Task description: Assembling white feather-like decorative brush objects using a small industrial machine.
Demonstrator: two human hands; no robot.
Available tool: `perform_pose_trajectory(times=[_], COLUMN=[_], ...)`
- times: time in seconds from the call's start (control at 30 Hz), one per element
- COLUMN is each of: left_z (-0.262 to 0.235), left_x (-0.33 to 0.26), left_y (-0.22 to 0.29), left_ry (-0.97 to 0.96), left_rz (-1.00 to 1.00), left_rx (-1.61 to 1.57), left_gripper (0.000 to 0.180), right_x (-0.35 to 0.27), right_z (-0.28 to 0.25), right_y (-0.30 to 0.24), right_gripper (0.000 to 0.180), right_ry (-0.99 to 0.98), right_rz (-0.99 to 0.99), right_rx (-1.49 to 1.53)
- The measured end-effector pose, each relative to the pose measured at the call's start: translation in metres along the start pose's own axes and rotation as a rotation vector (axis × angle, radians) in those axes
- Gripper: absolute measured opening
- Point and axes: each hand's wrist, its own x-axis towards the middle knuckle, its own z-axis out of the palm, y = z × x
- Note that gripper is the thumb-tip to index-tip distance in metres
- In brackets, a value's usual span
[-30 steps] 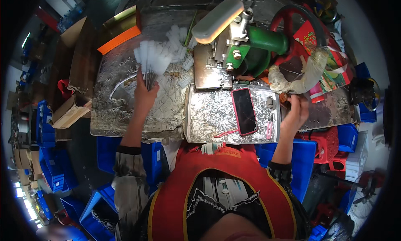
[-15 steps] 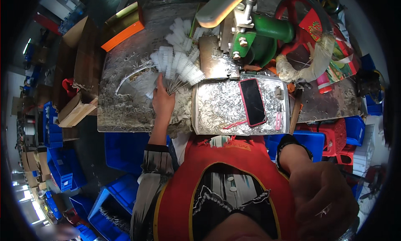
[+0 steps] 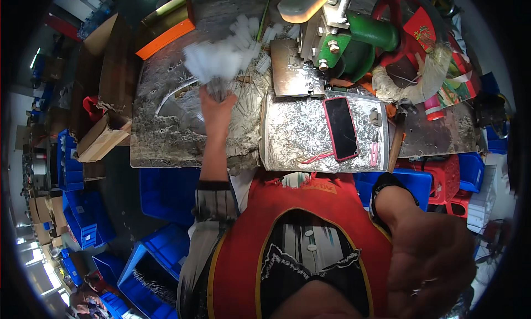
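My left hand (image 3: 217, 113) is closed round the thin wire stems of a bunch of white bristle brushes (image 3: 213, 61) over the worktable. Their bristle heads fan out away from me, smeared by motion. More white brushes (image 3: 243, 31) lie just behind, near the green machine. Close to the camera at the lower right, my right hand (image 3: 434, 255) is raised with its fingers curled in. A ring shows on one finger; whatever the fingers may hold is hidden.
A green machine (image 3: 373, 32) with a red wheel stands at the back right. Before it, a phone (image 3: 341, 128) lies on a foil-covered board (image 3: 293, 147) beside a pink-handled tool (image 3: 374, 153). An orange box (image 3: 166, 39) and cardboard box (image 3: 119, 70) stand left; blue bins (image 3: 166, 194) sit below.
My left hand has gathered the fanned brushes into a tighter bunch and moved it slightly up and left, away from the brushes behind. My right hand stays raised, nearly in place.
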Motion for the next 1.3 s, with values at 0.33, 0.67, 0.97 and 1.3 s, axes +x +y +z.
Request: perform_pose_trajectory(times=[0.33, 0.67, 0.97, 1.3], left_z=[0.042, 0.001, -0.024, -0.04], left_x=[0.007, 0.014, -0.007, -0.04], left_y=[0.003, -0.022, -0.026, -0.02], left_ry=[-0.065, 0.062, 0.124, 0.187], left_rz=[-0.131, -0.296, -0.367, -0.277], left_rx=[0.716, -0.426, -0.774, -0.929], left_gripper=[0.088, 0.067, 0.023, 0.03], right_x=[0.003, -0.005, -0.035, -0.209], right_z=[-0.021, 0.006, 0.018, 0.094], right_y=[-0.017, 0.015, 0.021, 0.132], right_gripper=[0.007, 0.011, 0.021, 0.009], right_ry=[-0.184, -0.451, -0.858, -0.971], right_rz=[0.04, -0.06, -0.056, 0.997], right_rx=[0.064, 0.039, 0.217, -0.06])
